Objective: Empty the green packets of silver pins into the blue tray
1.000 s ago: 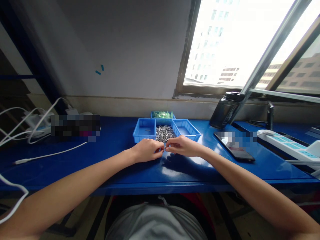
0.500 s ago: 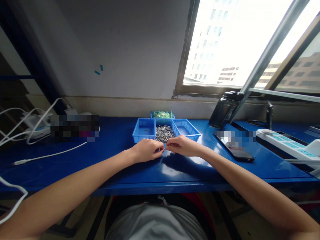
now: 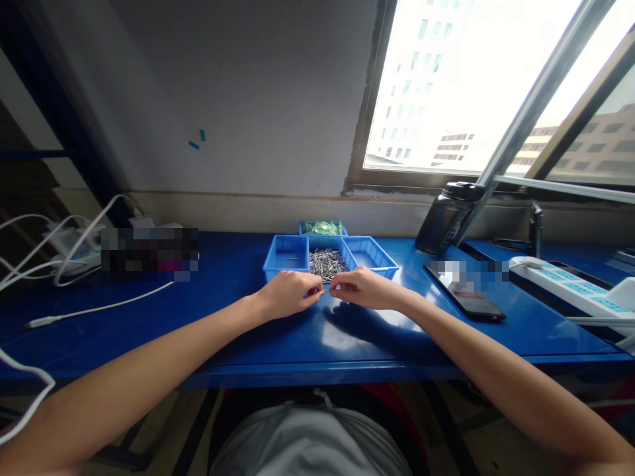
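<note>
My left hand [image 3: 292, 294] and my right hand [image 3: 364, 289] meet over the table just in front of the bins, fingers pinched. Between their fingertips runs a small thin metal piece [image 3: 326, 291], each end at one hand; its exact shape is too small to tell. Directly behind them is a heap of small, slender metal parts [image 3: 328, 263] in the middle bin. The left blue bin [image 3: 270, 263] holds a single slender part [image 3: 292, 258]. To the right stands another blue bin [image 3: 370, 254], with no parts visible in it.
Behind the middle bin, a blue bin holds a green plastic bag [image 3: 322, 228]. On the right are a black bottle [image 3: 446, 218], a phone [image 3: 469, 297] and a white power strip [image 3: 570, 287]. White cables [image 3: 109, 307] lie on the left of the blue table [image 3: 238, 347].
My fingertips have drawn slightly apart, the left hand shifting a little left, so more of the thin metal piece shows between them. The bins have not moved.
</note>
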Motion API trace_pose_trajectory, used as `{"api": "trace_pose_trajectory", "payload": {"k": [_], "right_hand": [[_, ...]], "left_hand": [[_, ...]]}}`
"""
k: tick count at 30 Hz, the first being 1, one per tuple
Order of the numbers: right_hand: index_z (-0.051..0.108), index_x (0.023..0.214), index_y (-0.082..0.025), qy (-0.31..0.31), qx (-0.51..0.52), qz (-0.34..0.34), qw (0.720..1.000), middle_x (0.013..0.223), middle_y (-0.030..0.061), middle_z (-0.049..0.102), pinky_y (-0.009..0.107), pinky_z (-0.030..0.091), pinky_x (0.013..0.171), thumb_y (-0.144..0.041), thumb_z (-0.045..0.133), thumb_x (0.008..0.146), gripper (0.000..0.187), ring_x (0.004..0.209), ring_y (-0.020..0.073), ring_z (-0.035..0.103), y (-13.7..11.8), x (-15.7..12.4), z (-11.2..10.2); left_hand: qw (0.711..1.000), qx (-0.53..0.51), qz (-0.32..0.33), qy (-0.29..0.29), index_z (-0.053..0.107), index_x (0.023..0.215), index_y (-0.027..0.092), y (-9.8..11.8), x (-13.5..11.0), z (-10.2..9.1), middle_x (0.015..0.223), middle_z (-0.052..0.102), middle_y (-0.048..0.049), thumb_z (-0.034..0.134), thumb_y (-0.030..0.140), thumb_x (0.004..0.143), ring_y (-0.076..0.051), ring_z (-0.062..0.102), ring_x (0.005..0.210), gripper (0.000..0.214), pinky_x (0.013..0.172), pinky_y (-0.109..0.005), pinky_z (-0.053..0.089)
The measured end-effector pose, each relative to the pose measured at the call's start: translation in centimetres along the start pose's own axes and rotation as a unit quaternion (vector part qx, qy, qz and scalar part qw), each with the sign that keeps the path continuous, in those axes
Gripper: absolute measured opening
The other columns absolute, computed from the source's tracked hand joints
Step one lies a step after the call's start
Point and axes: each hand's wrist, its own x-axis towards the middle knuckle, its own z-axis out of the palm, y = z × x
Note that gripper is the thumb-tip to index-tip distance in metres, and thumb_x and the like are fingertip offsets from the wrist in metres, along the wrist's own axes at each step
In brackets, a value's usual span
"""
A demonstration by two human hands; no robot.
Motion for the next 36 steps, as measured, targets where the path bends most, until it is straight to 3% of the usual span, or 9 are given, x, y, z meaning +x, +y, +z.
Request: {"api": "trace_pose_trajectory", "payload": {"k": [8, 12, 17, 25, 31, 36], "right_hand": [[0.063, 0.089, -0.016, -0.036, -0.014, 0.015, 0.999, 0.055, -0.0030, 0.053, 0.018, 0.031, 0.048, -0.025, 0.051, 0.083, 0.016, 0.046, 0.0067, 0.040, -0.24, -0.03, 0.27], [0.061, 0.079, -0.015, -0.036, -0.024, -0.004, 0.999, 0.056, -0.0029, 0.051, 0.018, 0.029, 0.048, -0.023, 0.050, 0.083, 0.014, 0.047, 0.0062, 0.039, -0.60, 0.02, 0.33], [0.058, 0.072, -0.014, -0.041, -0.026, -0.014, 0.999, 0.055, -0.0037, 0.048, 0.018, 0.028, 0.048, -0.024, 0.052, 0.083, 0.015, 0.047, 0.0055, 0.037, -0.58, 0.10, 0.56], [0.060, 0.078, -0.015, -0.047, -0.020, -0.009, 0.999, 0.057, -0.0027, 0.052, 0.018, 0.031, 0.049, -0.027, 0.052, 0.084, 0.015, 0.048, 0.0064, 0.041, -0.66, 0.01, 0.42], [0.063, 0.090, -0.016, 0.001, -0.028, 0.029, 0.999, 0.057, -0.0021, 0.055, 0.018, 0.033, 0.050, -0.027, 0.051, 0.084, 0.017, 0.049, 0.0075, 0.045, -0.37, 0.08, -0.10], [0.062, 0.091, -0.016, 0.016, -0.010, 0.020, 1.000, 0.057, -0.0022, 0.055, 0.018, 0.033, 0.050, -0.029, 0.051, 0.084, 0.018, 0.050, 0.0076, 0.047, -0.45, 0.07, -0.08]], "left_hand": [[1.000, -0.015, 0.022, 0.000, 0.061, 0.082, 0.018, 0.29, 0.06, -0.27, 0.078, 0.064, 0.0006, 0.047, 0.027, 0.087, -0.010, 0.057, 0.066, 0.017, 0.061, -0.020, 0.039], [0.997, -0.024, 0.072, -0.001, 0.062, 0.091, 0.018, 0.41, -0.11, -0.24, 0.082, 0.064, 0.0000, 0.045, 0.029, 0.090, -0.009, 0.057, 0.067, 0.020, 0.061, -0.019, 0.039], [0.997, -0.002, 0.083, 0.001, 0.062, 0.090, 0.018, 0.50, -0.25, -0.11, 0.083, 0.065, -0.0001, 0.045, 0.025, 0.088, -0.009, 0.058, 0.066, 0.018, 0.059, -0.019, 0.038], [0.998, -0.003, 0.066, 0.005, 0.061, 0.090, 0.018, 0.50, -0.18, -0.20, 0.086, 0.065, -0.0007, 0.045, 0.025, 0.087, -0.012, 0.060, 0.074, 0.018, 0.065, -0.020, 0.041], [1.000, -0.007, -0.018, 0.002, 0.060, 0.083, 0.019, 0.62, -0.02, -0.29, 0.074, 0.063, 0.0019, 0.047, 0.024, 0.083, -0.011, 0.057, 0.065, 0.014, 0.061, -0.021, 0.038], [0.998, -0.013, -0.059, -0.022, 0.060, 0.084, 0.021, 0.61, -0.02, -0.20, 0.073, 0.063, 0.0016, 0.047, 0.026, 0.082, -0.013, 0.057, 0.065, 0.014, 0.059, -0.022, 0.036]]}}
